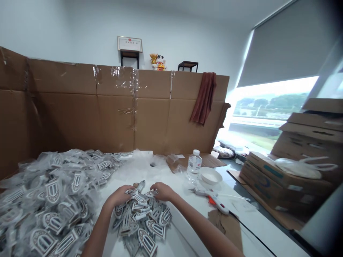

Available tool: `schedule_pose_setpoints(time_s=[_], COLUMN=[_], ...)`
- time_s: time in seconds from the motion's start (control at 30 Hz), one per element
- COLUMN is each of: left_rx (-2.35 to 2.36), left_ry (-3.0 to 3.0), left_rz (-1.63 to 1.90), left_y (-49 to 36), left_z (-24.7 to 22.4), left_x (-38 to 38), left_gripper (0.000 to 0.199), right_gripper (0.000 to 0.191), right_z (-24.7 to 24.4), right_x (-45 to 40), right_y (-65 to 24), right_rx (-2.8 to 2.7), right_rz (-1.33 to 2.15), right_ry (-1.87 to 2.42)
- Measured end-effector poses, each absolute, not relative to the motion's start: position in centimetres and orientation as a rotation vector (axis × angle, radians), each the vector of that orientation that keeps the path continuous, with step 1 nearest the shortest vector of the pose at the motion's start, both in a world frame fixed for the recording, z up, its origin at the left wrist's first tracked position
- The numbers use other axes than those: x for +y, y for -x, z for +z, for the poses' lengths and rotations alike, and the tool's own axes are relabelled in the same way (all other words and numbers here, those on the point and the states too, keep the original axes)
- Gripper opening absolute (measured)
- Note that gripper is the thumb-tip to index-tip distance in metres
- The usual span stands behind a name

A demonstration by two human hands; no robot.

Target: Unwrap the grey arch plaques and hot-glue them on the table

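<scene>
A loose pile of small grey-and-white pieces shaped like arched windows lies on the white table. At its far left side, my left hand has its fingers curled around one of these pieces, though the fingertips are partly hidden. Across the pile, my right hand pinches another arched window-shaped piece between thumb and fingers. To the left is a much larger heap of similar pieces in clear plastic bags.
A water bottle and a white bowl stand right of the pile. Nearer lies a glue gun with a black cord. Tall cardboard walls the back, with a brown cloth over it. Cardboard boxes are stacked at right.
</scene>
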State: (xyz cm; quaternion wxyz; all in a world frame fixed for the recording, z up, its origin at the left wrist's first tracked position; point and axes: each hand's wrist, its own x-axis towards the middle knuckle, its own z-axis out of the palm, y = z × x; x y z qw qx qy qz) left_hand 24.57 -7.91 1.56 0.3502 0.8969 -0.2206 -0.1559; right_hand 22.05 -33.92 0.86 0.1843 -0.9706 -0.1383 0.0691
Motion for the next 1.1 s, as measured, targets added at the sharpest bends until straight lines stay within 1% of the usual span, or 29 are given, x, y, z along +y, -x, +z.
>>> schedule_pose_setpoints(time_s=[0.13,0.27,0.37,0.47,0.63,0.7,0.77,0.9,0.93,1.03,1.1], left_rx=[-0.606,-0.628,-0.633,-0.616,-0.635,-0.676,-0.718,-0.751,-0.784,-0.826,-0.818], left_ry=[-2.332,-2.359,-2.387,-2.416,-2.462,-2.450,-2.451,-2.458,-2.448,-2.383,-2.340], left_rz=[-0.403,-0.395,-0.378,-0.347,-0.345,-0.354,-0.340,-0.321,-0.328,-0.367,-0.390], left_y=[-24.6,-24.6,-24.2,-23.2,-20.0,-18.3,-16.2,-11.3,-10.0,-6.7,-5.1], left_z=[1.1,1.1,1.5,2.4,4.8,5.7,6.2,6.5,6.5,6.5,6.5], left_x=[-8.1,-8.0,-8.0,-8.0,-7.6,-7.4,-7.3,-8.0,-8.3,-9.0,-9.0], left_gripper=[0.052,0.051,0.056,0.061,0.062,0.059,0.057,0.053,0.052,0.049,0.048], right_gripper=[0.048,0.042,0.041,0.040,0.035,0.038,0.042,0.054,0.053,0.041,0.036], right_z=[0.3,0.4,0.5,0.6,0.9,1.2,1.2,0.8,0.6,0.2,0.1], right_x=[-34.8,-36.4,-37.9,-38.9,-38.8,-38.3,-37.6,-36.3,-36.0,-35.6,-35.7], right_y=[-21.2,-19.8,-18.1,-16.2,-13.1,-11.9,-10.8,-9.3,-9.2,-9.1,-9.1], right_rx=[-0.236,0.029,0.210,0.315,0.396,0.349,0.145,-0.360,-0.416,-0.462,-0.464], right_rz=[0.146,0.158,0.228,0.219,0.049,-0.041,-0.096,-0.010,-0.005,-0.038,-0.048], right_ry=[2.718,2.613,2.525,2.512,2.641,2.692,2.701,2.662,2.691,2.819,2.857])
